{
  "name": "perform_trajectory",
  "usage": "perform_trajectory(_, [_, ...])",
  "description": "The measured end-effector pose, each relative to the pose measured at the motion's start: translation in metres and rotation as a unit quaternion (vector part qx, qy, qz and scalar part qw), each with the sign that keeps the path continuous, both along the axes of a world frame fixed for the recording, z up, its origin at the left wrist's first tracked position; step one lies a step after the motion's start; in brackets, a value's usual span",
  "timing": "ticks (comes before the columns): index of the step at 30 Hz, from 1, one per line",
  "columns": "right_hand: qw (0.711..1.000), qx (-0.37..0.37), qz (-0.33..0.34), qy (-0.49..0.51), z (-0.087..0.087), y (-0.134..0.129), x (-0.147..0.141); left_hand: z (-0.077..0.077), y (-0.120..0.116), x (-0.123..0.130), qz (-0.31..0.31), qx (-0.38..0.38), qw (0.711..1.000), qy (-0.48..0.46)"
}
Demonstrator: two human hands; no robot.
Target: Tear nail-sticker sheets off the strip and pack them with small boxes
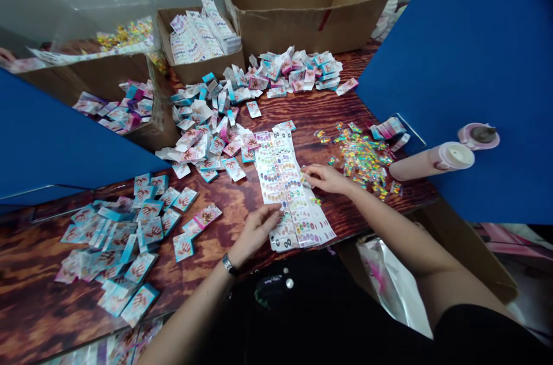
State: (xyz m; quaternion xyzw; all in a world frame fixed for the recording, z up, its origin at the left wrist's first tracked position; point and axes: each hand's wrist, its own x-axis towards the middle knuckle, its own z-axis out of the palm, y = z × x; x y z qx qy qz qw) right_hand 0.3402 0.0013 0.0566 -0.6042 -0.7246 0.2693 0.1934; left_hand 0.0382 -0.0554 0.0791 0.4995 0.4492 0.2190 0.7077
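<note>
A wood-grain table (38, 319) stands between blue panels (470, 77), with cardboard boxes (302, 8) along its far edge and a pink bottle (432, 160) lying at right. Heaps of nail-sticker packets (116, 244) cover much of it. A long strip of sticker sheets (287, 186) lies flat mid-table, just beside the packets. The left hand (254, 232) rests open on the strip's near edge; the half-curled right hand (326, 178) touches its right edge, though whether it grips anything is unclear.
</note>
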Motion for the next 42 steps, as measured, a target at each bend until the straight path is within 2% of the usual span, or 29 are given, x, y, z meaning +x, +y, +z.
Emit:
perform_trajectory(7, [0.992, 0.019, -0.121, 0.013, 0.005, 0.001, 0.040, -0.004, -0.001, 0.003, 0.003, -0.013, 1.000, -0.005])
perform_trajectory(11, [0.987, 0.017, -0.157, 0.019, 0.010, -0.004, 0.044, 0.000, -0.001, 0.005, -0.006, -0.017, 1.000, -0.014])
perform_trajectory(12, [0.990, -0.001, -0.134, 0.029, 0.012, -0.008, 0.040, 0.001, -0.001, 0.004, -0.004, -0.020, 1.000, -0.014])
perform_trajectory(14, [0.993, -0.095, -0.017, 0.069, 0.016, -0.021, 0.029, 0.002, -0.001, 0.002, 0.003, -0.026, 1.000, -0.011])
perform_trajectory(16, [0.963, -0.211, 0.133, 0.099, 0.021, -0.034, 0.017, 0.001, -0.002, 0.000, 0.010, -0.033, 0.999, -0.009])
perform_trajectory(17, [0.948, -0.245, 0.180, 0.100, 0.022, -0.039, 0.012, 0.001, -0.002, 0.000, 0.010, -0.035, 0.999, -0.008])
perform_trajectory(18, [0.943, -0.254, 0.191, 0.096, 0.024, -0.043, 0.009, 0.000, -0.002, 0.000, 0.008, -0.036, 0.999, -0.008])
perform_trajectory(21, [0.968, -0.209, 0.095, 0.100, 0.027, -0.045, 0.011, 0.000, -0.003, 0.002, -0.007, -0.032, 0.999, -0.009])
perform_trajectory(24, [0.979, -0.150, -0.016, 0.138, 0.027, -0.038, 0.028, 0.001, -0.003, 0.003, -0.009, -0.032, 0.999, -0.010])
perform_trajectory(26, [0.983, -0.096, -0.090, 0.126, 0.024, -0.034, 0.038, 0.002, -0.003, 0.002, -0.002, -0.033, 0.999, -0.008])
perform_trajectory(28, [0.982, -0.070, -0.143, 0.101, 0.015, -0.032, 0.043, 0.002, -0.003, 0.000, -0.001, -0.032, 0.999, -0.007])
perform_trajectory(31, [0.977, -0.075, -0.183, 0.076, -0.006, -0.035, 0.041, 0.000, -0.004, -0.002, -0.007, -0.019, 1.000, 0.000])
perform_trajectory(35, [0.964, -0.058, -0.260, 0.024, -0.033, -0.038, 0.028, -0.003, 0.002, -0.005, -0.009, 0.069, 0.997, 0.032])
perform_trajectory(37, [0.957, -0.042, -0.286, -0.006, -0.039, -0.036, 0.023, -0.002, 0.013, -0.010, -0.012, 0.170, 0.982, 0.085])
perform_trajectory(38, [0.957, -0.036, -0.288, -0.017, -0.040, -0.034, 0.020, -0.002, 0.021, -0.014, -0.012, 0.234, 0.964, 0.128])
perform_trajectory(40, [0.962, -0.026, -0.272, -0.025, -0.038, -0.029, 0.015, 0.001, 0.043, -0.024, -0.012, 0.362, 0.901, 0.237])
perform_trajectory(42, [0.976, -0.012, -0.217, -0.024, -0.032, -0.023, 0.009, 0.003, 0.068, -0.036, -0.026, 0.447, 0.826, 0.343])
